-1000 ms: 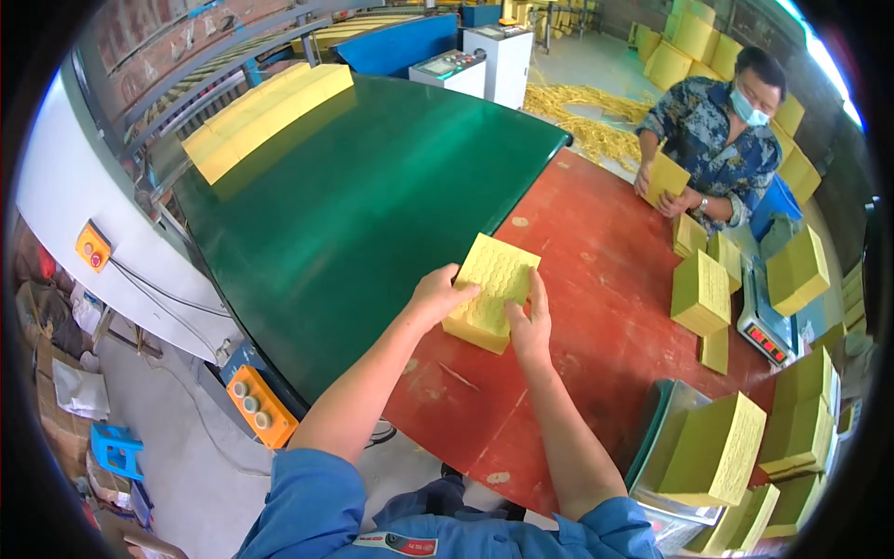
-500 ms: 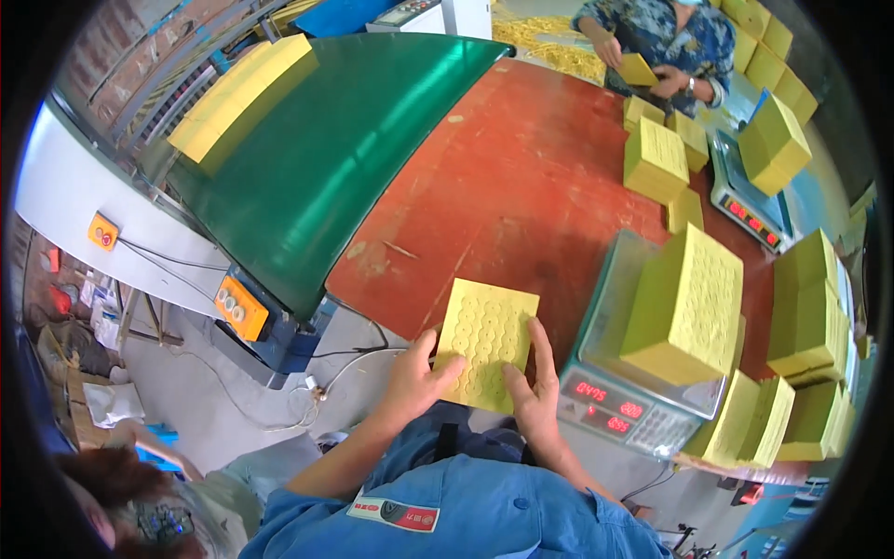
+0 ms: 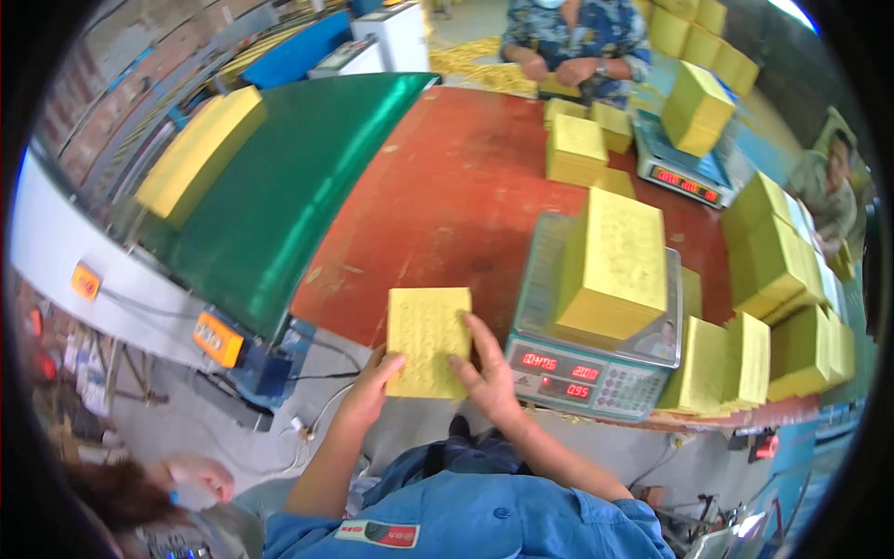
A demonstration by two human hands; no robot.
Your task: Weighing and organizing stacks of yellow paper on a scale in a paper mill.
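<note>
A small stack of yellow paper sheets with embossed round patterns is held in front of my body, near the table's front edge. My left hand grips its left side, thumb on top. My right hand closes on the right side, with its thumb pressed on the sheets. To the right, a digital scale with red digits carries a tall block of yellow paper. The fingers under the stack are hidden.
A red-brown tabletop adjoins a green conveyor bearing a long yellow paper stack. More paper blocks line the right. A second scale stands at the far right. Across the table, a co-worker's hands hold yellow paper.
The head view has shifted, so the table and scales appear farther left. My hands have tipped the stack more upright, still gripping both sides. Another person now shows at the right.
</note>
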